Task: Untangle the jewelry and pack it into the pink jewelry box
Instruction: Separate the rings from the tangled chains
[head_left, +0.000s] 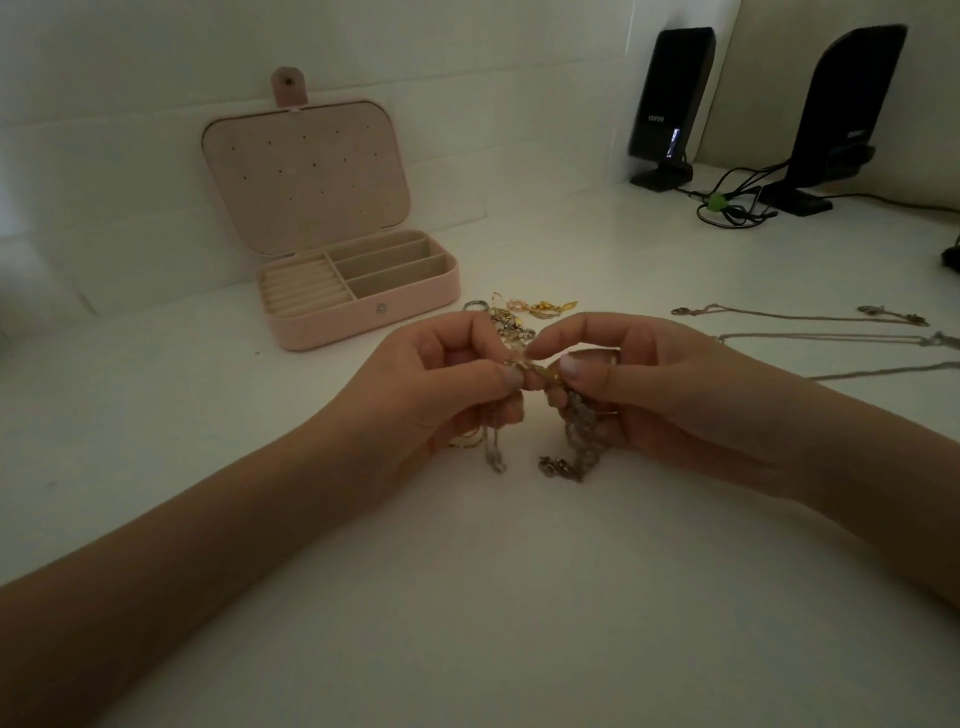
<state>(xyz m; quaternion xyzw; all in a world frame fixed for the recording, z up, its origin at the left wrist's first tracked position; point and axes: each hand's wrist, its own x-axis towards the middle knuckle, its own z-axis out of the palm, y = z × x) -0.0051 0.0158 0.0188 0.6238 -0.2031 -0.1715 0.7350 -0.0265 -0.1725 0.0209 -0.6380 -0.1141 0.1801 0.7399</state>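
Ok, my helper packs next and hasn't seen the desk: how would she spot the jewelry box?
Start at the white wall left of the two black speakers. The box stands at its foot on the desk. It is the only pink thing, its lid propped open.

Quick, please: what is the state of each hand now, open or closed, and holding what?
Left hand: closed, pinching the tangled jewelry.
Right hand: closed, pinching the same tangle, a beaded strand hanging from it.

Bare desk (467, 597) lies near; loose jewelry (519, 312) sits before the open box (358, 312), chains (805, 332) right.
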